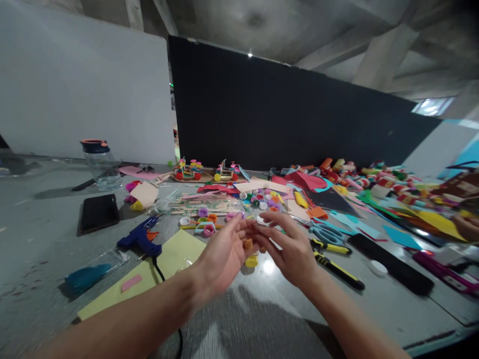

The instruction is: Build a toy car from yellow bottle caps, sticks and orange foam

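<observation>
My left hand (pixel 223 252) and my right hand (pixel 290 247) meet above the grey table (pixel 262 319), fingertips pinched together. Between them sits a small orange piece (pixel 248 244), held by the left hand's fingers; the right hand's fingertips touch something tiny that I cannot make out. A yellow bottle cap (pixel 252 261) lies on the table just beneath the hands. Behind them are several coloured caps and rings (pixel 208 223) and a bundle of wooden sticks (pixel 202 205).
A blue glue gun (pixel 140 239) rests on yellow paper (pixel 175 254) at the left, beside a black phone (pixel 98 213) and a glass jar (pixel 98 162). Yellow-black cutters (pixel 337 269), blue scissors (pixel 327 233) and heaps of coloured paper fill the right. Another person's hand (pixel 467 227) shows far right.
</observation>
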The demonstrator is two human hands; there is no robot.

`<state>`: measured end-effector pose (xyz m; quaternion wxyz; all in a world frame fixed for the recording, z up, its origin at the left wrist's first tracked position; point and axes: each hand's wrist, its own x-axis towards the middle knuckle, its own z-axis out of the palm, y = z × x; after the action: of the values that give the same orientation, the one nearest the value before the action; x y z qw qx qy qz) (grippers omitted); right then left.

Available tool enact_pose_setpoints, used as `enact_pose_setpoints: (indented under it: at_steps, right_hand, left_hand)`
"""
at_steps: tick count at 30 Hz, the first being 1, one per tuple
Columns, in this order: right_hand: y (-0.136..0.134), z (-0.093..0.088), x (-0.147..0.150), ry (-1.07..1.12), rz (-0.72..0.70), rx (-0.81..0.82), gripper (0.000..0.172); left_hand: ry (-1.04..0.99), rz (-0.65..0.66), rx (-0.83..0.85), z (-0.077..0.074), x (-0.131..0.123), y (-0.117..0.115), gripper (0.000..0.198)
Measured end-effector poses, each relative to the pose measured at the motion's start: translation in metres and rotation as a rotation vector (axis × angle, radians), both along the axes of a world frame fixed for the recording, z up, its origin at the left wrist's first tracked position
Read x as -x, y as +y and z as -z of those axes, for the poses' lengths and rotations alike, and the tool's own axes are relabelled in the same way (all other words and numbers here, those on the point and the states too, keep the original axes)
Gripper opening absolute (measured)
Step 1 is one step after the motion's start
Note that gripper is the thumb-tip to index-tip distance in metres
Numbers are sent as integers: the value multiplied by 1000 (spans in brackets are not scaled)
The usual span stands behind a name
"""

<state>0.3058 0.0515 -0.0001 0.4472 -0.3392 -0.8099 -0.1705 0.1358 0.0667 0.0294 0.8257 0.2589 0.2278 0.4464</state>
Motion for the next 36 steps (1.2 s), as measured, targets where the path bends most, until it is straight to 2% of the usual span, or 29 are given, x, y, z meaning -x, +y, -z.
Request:
enact_pose_setpoints:
  at_steps: [3,8,13,17,20,27,33,36]
  right_hand:
    - [1,1,-2,-4,41,-55,19]
    - [-3,-2,0,7,28,-98,17]
    - [-1,-6,5,42,56,-64,21]
    - [1,-7,6,58,35,-22,10]
    - [-3,-7,8,84,-1,-18,11]
    - [-12,0,26,-122,-134,26,34]
    - [-15,-2,29,-306,87,0,45]
    - [-15,-2,33,-370,-11,-16,49]
  left_hand:
    - [-29,-1,7,-3,1,-3,39]
    - [-42,-17,-3,-9,2,-5,44]
    - [-39,27,-29,-7,1,-7,45]
    - [-23,66,-13,-3,-1,-7,45]
    - [-39,73,5,-5,0,-4,48]
    - [-72,-15,11,-9,4,-3,64]
    - [-80,63,13,-10,1,-10,62]
    - [-78,-22,34,-14,3,-11,70]
